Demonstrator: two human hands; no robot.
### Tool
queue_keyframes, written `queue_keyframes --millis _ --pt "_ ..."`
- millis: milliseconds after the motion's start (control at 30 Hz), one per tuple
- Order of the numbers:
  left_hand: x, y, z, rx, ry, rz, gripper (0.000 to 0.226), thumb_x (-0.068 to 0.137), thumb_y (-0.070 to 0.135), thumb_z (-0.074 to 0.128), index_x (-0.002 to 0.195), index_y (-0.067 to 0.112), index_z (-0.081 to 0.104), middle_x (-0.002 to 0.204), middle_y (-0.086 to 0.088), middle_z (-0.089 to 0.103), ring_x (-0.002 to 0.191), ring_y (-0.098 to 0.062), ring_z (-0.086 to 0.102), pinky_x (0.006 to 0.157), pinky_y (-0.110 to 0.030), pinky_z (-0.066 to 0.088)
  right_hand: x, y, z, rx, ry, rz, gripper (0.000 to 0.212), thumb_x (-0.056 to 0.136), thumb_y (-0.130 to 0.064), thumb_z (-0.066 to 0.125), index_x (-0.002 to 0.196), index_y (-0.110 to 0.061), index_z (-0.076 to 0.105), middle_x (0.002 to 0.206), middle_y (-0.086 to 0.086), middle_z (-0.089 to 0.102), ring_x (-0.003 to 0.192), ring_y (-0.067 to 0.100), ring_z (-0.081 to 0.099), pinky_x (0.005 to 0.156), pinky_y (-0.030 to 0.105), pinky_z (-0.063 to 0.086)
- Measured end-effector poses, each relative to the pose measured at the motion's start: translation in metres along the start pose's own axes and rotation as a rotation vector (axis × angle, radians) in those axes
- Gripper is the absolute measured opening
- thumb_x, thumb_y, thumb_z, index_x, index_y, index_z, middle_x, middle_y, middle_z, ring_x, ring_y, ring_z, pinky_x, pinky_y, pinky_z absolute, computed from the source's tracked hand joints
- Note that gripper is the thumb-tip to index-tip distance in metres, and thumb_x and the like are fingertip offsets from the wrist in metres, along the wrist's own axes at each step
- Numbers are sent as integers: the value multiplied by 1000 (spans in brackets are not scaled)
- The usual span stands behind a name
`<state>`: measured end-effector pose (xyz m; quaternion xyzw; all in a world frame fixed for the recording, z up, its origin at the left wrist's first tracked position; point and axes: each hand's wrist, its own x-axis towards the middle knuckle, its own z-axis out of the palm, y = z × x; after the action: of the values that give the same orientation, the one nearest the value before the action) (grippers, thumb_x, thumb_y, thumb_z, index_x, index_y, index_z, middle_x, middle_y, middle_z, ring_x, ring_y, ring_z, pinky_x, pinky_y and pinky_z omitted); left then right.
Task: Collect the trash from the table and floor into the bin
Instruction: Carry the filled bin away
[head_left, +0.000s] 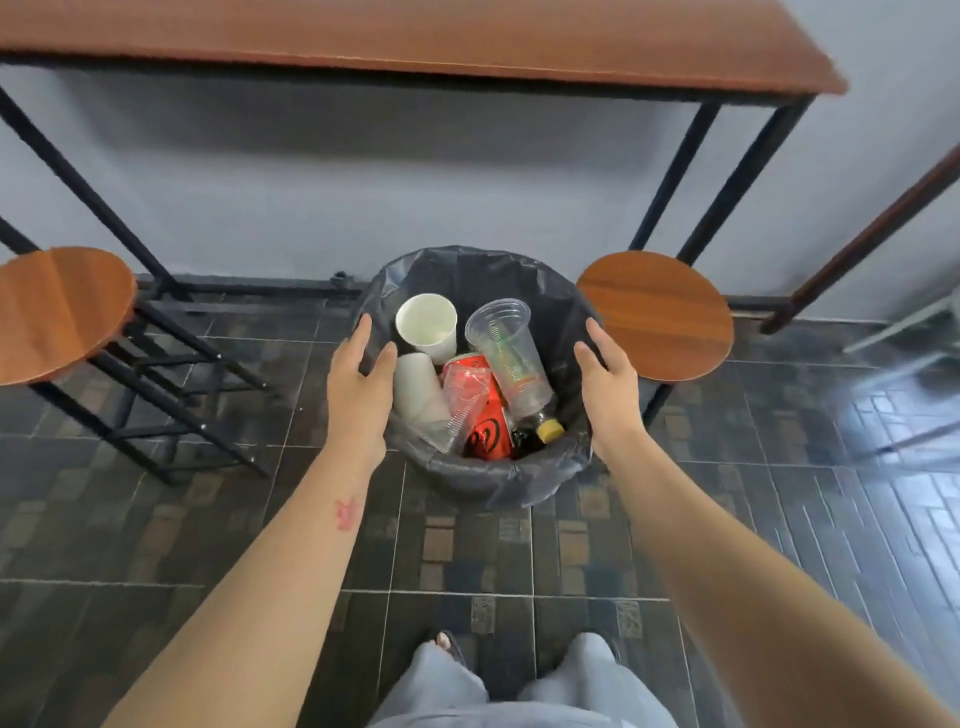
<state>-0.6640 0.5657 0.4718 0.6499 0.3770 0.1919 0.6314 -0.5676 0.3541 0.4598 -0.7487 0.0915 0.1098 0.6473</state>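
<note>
Nearest the camera are the person's grey trouser legs (519, 691) and a sandalled foot (445, 643), standing on the dark tiled floor (467, 561) just short of the bin (483, 483). Both bare forearms reach forward toward the bin. The left hand (361, 379) sits at the bin's left rim, fingers (363, 332) spread apart and touching the black liner, gripping nothing. The right hand (608, 379) is at the bin's right rim, fingers likewise apart and empty; whether it touches the liner I cannot tell. Inside the bin lie two white paper cups (427, 321), two clear plastic cups (506, 345), a red wrapper (485, 415) and a bottle with a yellow cap (549, 430). A round wooden stool (657, 314) stands just right of the bin, another stool (57, 312) well to its left. Beyond the bin, against the pale wall, runs the wooden surface (415, 36) on black metal legs.
</note>
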Motion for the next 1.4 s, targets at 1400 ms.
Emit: queue_keyframes --millis 1400 --pt "-94 1 718 169 -441 32 56 96 18 60 147 33 43 153 8 34 136 -4 36 111 -25 31 364 27 -577 14 407 93 54 99 -26 50 143 -52 34 154 -15 35 142 10 32 118 45 27"
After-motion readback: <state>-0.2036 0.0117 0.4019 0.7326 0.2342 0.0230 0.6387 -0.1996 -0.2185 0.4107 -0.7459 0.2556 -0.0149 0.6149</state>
